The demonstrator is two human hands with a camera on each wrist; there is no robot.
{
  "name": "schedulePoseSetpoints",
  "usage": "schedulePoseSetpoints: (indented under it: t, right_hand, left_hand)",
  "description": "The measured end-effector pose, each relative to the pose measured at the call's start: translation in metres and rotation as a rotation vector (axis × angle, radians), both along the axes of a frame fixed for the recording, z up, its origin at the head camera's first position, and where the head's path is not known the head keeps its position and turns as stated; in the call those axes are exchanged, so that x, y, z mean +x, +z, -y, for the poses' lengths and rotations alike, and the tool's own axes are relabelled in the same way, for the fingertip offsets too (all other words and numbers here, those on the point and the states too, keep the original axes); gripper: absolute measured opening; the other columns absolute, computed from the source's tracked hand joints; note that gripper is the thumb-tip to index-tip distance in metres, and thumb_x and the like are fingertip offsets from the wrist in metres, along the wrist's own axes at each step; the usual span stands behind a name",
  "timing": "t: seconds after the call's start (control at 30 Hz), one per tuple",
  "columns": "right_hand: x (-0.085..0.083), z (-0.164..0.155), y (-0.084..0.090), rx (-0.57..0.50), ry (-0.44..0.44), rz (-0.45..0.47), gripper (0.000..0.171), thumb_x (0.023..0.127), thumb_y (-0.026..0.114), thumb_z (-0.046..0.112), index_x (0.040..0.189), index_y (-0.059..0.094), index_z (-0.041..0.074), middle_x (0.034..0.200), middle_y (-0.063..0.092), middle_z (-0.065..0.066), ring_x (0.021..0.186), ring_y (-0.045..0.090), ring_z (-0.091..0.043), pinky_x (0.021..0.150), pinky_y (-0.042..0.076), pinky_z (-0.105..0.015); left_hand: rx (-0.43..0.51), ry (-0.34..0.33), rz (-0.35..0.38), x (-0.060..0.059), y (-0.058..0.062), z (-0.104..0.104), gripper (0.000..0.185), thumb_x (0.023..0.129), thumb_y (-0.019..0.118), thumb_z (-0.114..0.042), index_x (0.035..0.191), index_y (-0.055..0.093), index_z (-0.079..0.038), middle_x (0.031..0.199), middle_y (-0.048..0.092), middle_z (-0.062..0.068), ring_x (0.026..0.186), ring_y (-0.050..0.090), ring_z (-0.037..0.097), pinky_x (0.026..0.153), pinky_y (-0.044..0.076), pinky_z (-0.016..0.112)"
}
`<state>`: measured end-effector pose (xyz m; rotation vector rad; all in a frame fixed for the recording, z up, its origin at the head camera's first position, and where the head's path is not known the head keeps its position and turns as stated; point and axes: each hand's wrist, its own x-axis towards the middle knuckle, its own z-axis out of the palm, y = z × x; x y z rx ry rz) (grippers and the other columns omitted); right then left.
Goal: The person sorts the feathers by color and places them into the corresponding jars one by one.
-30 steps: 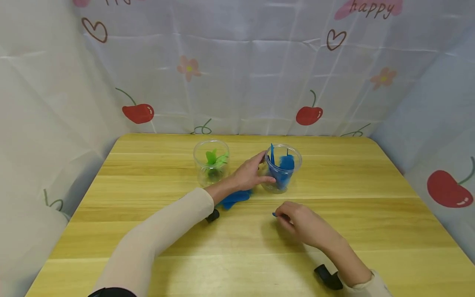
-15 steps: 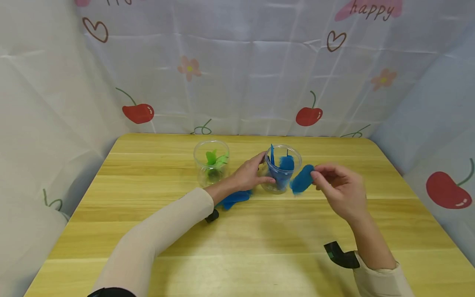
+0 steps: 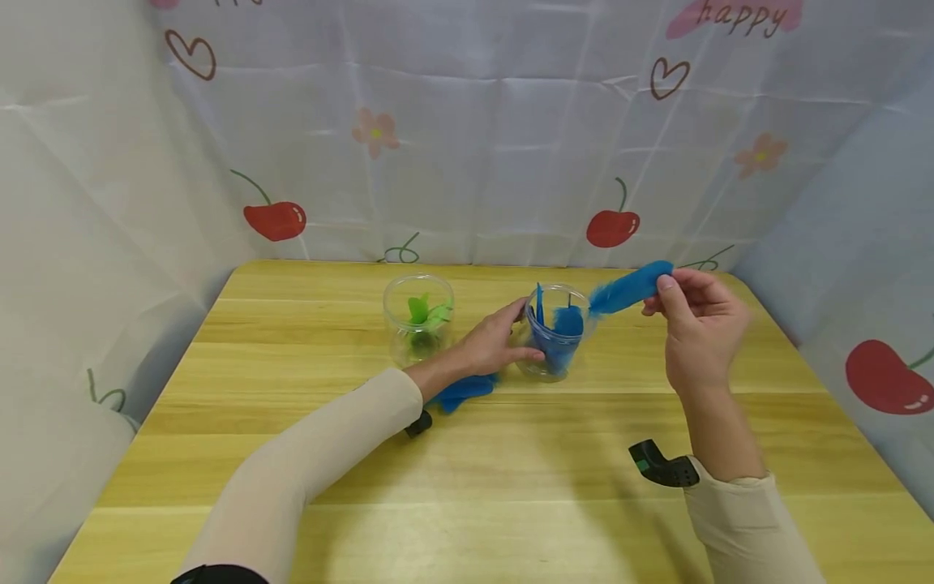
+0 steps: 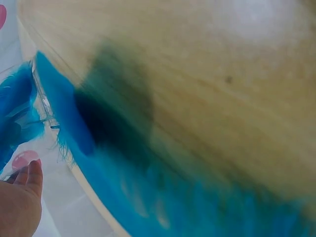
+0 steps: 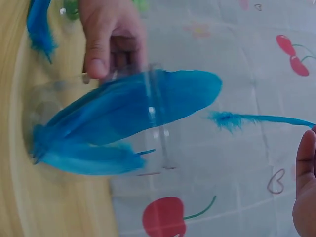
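Observation:
My left hand (image 3: 490, 345) grips the side of a clear plastic cup (image 3: 538, 371), thumb toward me. Blue feathers (image 3: 567, 322) stand inside it, some tips above the rim. My right hand (image 3: 704, 324) pinches another blue feather (image 3: 629, 289) by its broad end, its fluffy end pointing at the cup's right rim. In the right wrist view this feather (image 5: 261, 119) is seen edge-on, level with the cup's mouth and a little apart from it. Several blue feathers (image 3: 464, 389) lie on the table under my left forearm; large blurred blue feathers (image 4: 163, 207) fill the lower left wrist view.
A second clear cup (image 3: 397, 345) with green feathers (image 3: 419, 310) stands left of my left hand. The wooden table (image 3: 481, 519) ends at a white cloth backdrop (image 3: 474, 178) printed with cherries; cloth hangs at both sides too.
My right hand has risen from the table in front of the cup to its right side, the feather now lifted to rim height and turned toward the cup. My left hand stays on the cup.

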<state>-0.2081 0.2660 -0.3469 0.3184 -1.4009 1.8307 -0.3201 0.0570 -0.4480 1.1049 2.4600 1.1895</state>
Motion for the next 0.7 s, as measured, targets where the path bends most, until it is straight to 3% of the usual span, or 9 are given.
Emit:
schedulePoseSetpoints:
  t: [0.37,0.7]
  right_hand:
    - [-0.012,-0.004,-0.035,0.174,-0.076,0.267,0.012,0.090,0.068,-0.005,0.095,0.067,-0.016,0.077,0.069,-0.006,0.061,0.066,-0.014,0.060,0.056,-0.020]
    - [-0.005,0.002,-0.042,0.439,-0.114,0.440,0.019,0.092,0.070,0.005,0.100,0.068,-0.012,0.079,0.069,0.005,0.065,0.065,-0.012,0.063,0.055,-0.018]
  left_hand:
    - [-0.029,0.009,0.003,0.002,0.003,-0.002,0.090,0.088,0.073,-0.039,0.157,0.021,-0.015,0.153,0.041,0.006,0.138,0.041,0.022,0.112,0.034,0.038]
    - [-0.041,0.010,-0.006,0.002,0.004,0.000,0.092,0.087,0.074,-0.039,0.157,0.021,-0.014,0.153,0.042,0.006,0.138,0.041,0.023,0.112,0.035,0.038]
